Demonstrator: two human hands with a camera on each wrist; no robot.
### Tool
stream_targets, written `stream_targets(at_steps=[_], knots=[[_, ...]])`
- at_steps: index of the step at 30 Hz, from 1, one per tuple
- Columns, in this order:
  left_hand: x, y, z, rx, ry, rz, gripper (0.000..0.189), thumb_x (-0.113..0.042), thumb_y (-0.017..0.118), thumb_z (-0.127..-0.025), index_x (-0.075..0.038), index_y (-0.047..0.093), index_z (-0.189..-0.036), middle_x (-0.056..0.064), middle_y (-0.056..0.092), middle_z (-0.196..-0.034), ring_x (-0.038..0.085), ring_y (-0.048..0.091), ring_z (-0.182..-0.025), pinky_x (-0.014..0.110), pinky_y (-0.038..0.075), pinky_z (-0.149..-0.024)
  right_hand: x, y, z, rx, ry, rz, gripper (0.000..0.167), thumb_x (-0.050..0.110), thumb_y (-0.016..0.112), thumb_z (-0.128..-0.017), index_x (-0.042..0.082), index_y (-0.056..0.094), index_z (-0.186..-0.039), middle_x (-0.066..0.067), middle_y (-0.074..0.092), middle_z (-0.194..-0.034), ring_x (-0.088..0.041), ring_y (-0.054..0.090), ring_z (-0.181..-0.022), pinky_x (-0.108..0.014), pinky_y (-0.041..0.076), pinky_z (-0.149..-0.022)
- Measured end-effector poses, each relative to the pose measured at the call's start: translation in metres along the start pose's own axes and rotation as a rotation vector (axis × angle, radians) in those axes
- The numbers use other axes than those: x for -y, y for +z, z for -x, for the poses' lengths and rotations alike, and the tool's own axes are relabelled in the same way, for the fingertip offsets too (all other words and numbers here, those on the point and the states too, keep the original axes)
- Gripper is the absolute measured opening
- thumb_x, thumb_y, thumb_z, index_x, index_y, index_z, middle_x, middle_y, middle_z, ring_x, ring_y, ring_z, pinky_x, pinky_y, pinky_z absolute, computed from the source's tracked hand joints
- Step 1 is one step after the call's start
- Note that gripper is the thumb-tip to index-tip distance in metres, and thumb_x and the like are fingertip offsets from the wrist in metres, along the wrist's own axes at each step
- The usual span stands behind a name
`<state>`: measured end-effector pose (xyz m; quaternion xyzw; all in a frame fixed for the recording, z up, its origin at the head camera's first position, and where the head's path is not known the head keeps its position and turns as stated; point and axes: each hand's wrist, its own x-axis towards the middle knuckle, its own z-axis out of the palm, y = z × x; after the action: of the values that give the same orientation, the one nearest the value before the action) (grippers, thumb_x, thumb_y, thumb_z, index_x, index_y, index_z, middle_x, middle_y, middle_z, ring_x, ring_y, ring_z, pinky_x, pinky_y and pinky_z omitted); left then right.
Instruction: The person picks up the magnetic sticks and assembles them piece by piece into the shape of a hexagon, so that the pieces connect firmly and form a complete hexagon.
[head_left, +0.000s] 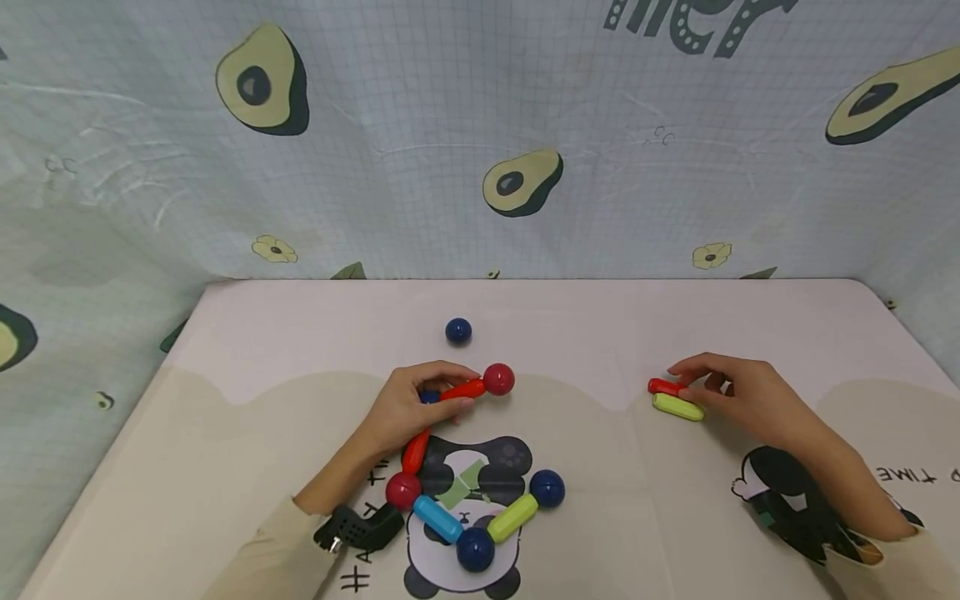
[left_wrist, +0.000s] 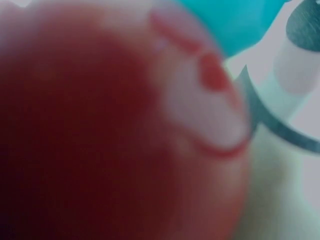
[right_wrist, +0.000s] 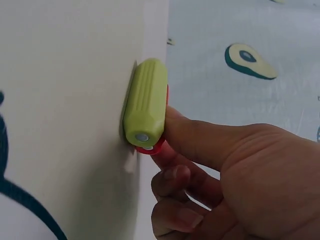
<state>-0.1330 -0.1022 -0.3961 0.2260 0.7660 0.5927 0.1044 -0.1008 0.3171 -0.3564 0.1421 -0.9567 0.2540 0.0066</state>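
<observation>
My left hand (head_left: 408, 408) grips a red magnetic stick (head_left: 467, 389) beside a partly hidden dark blue ball (head_left: 430, 396). A red ball (head_left: 498, 379) sits on the stick's far end. From the hand, a second red stick (head_left: 416, 452) leads to another red ball (head_left: 402, 491), blurred and large in the left wrist view. A light blue stick (head_left: 438, 519), a blue ball (head_left: 476, 549), a yellow-green stick (head_left: 513, 517) and a blue ball (head_left: 547, 488) follow. My right hand (head_left: 738, 396) pinches a red stick (head_left: 664, 387) lying against a yellow-green stick (right_wrist: 146, 100) with a metal end.
A loose dark blue ball (head_left: 458, 331) lies behind the left hand. The table (head_left: 600, 483) has a printed cover with panda figures. Behind it hangs a pale sheet (head_left: 420, 100) with avocado prints. A black device (head_left: 360, 529) is on the left wrist.
</observation>
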Motion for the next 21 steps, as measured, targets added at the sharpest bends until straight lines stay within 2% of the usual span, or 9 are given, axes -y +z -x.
stream_targets(at_steps=[4, 14, 21], knots=[[0.001, 0.0, 0.0, -0.001, 0.004, -0.007, 0.032, -0.011, 0.072, -0.085, -0.006, 0.067, -0.116, 0.008, 0.068, -0.102, 0.018, 0.066, -0.072, 0.029, 0.053, -0.075, -0.003, -0.001, 0.001, 0.034, 0.001, -0.017, 0.026, 0.011, 0.071, -0.087, 0.017, 0.068, -0.112, 0.006, 0.064, -0.092, -0.009, 0.053, -0.072, -0.023, 0.043, -0.057], [0.001, 0.0, 0.0, -0.008, 0.003, -0.015, 0.032, -0.012, 0.073, -0.085, -0.006, 0.067, -0.116, 0.007, 0.067, -0.104, 0.018, 0.066, -0.073, 0.028, 0.052, -0.076, -0.003, 0.003, -0.001, 0.043, -0.022, -0.037, 0.025, 0.01, 0.069, -0.088, 0.015, 0.068, -0.112, 0.003, 0.064, -0.095, -0.013, 0.052, -0.074, -0.023, 0.045, -0.059], [0.0, 0.0, 0.0, -0.007, -0.002, -0.021, 0.032, -0.011, 0.073, -0.085, -0.007, 0.067, -0.116, 0.007, 0.067, -0.105, 0.019, 0.065, -0.075, 0.029, 0.052, -0.076, 0.011, 0.001, -0.003, 0.013, 0.006, -0.089, 0.029, 0.01, 0.067, -0.09, 0.013, 0.065, -0.119, -0.006, 0.064, -0.11, -0.022, 0.06, -0.09, -0.018, 0.048, -0.073]])
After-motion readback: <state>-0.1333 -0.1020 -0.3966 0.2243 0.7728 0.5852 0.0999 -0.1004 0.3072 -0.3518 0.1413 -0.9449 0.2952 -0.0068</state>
